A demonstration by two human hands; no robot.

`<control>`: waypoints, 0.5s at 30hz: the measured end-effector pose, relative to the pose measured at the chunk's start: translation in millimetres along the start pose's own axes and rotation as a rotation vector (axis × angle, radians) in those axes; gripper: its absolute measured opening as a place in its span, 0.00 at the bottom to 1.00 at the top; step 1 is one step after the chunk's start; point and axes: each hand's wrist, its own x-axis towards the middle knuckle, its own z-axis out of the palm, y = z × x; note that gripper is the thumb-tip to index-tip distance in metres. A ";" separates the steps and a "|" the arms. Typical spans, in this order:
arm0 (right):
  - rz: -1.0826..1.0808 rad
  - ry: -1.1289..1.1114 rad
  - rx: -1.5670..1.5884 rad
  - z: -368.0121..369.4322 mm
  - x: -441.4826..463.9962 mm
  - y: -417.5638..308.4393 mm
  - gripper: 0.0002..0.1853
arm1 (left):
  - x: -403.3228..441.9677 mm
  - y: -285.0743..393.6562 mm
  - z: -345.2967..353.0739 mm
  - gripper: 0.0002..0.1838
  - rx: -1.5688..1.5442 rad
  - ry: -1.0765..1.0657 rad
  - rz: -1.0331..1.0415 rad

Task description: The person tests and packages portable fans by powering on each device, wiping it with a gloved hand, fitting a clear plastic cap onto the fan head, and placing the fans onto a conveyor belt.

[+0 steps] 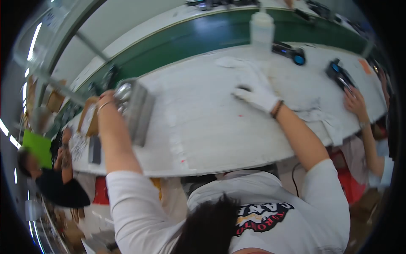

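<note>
White-gloved right hand (259, 96) over table (203, 131), right of centre; left hand (106, 97) beside metal box (143, 112), frame left.
Cannot tell whether either grasps anything.

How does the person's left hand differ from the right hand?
The left hand looks bare; the right hand wears a white glove. The left hand is beside a grey metallic box; the right is over the white tabletop. The left has a thin, pale bracelet; the right, a dark beaded bracelet. Both wrists wear bracelets.
</note>
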 end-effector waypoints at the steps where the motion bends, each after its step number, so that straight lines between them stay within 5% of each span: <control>1: 0.011 -0.034 0.008 0.6 -1.7 -1.3 0.17 | 8.2 -4.8 2.7 0.23 -0.011 0.003 -0.017; 8: 0.187 -0.321 0.251 -8.7 1.7 -6.8 0.18 | 47.1 -13.0 12.2 0.26 -0.089 -0.008 -0.152; 15: 0.084 -0.188 0.299 12.5 -1.0 8.0 0.19 | 55.2 -20.7 19.4 0.30 -0.152 -0.047 -0.228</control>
